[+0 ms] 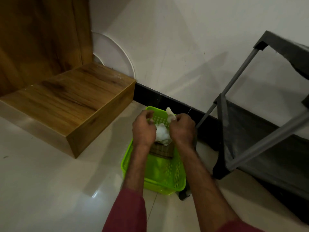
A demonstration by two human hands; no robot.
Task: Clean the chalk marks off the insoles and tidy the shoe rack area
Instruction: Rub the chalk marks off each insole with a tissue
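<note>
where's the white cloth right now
Head view, centre: the crumpled white cloth is gripped between the left hand and right hand, above the far end of the lime-green plastic basket, left of the grey shoe rack.

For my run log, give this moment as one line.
left hand: grips white cloth | right hand: grips white cloth | where: over green basket | shoe rack: beside basket

Maroon sleeves [127, 215] (pushed up) leave forearms [136, 166] bare.
</note>
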